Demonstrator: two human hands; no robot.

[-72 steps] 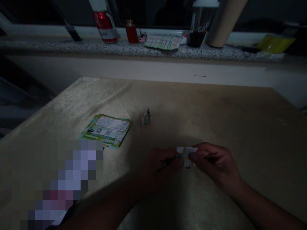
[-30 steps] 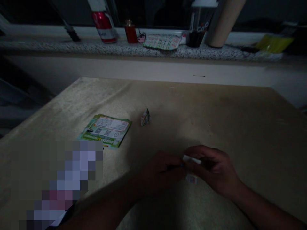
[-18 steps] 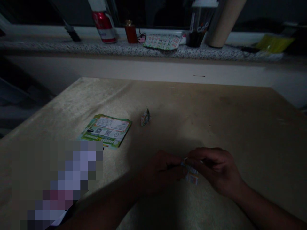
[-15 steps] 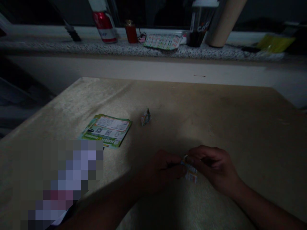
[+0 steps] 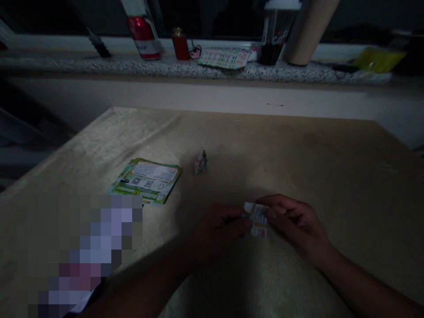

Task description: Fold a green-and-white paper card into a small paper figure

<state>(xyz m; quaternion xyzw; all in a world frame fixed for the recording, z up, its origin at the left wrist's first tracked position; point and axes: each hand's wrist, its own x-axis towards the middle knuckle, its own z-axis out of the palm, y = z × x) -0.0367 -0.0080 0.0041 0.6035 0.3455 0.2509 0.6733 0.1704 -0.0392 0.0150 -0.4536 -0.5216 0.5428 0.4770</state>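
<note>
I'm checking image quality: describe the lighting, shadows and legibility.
Head view: light is dim, palest at left on the tan rectangular tabletop; shadow lies beside the bare left hand; print on the small white paper is unreadable; a coarse mosaic hides part of the lower left.

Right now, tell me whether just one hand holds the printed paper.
No, the left hand and the right hand both pinch the printed paper.

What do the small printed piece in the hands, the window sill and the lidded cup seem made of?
Small printed piece: probably matte paper; thin, with no visible gloss.
Window sill: likely stone, perhaps granite, finish unclear in dim light; dark and pale speckles.
Lidded cup: perhaps clear plastic, possibly glass; transparent wall above dark contents.
</note>
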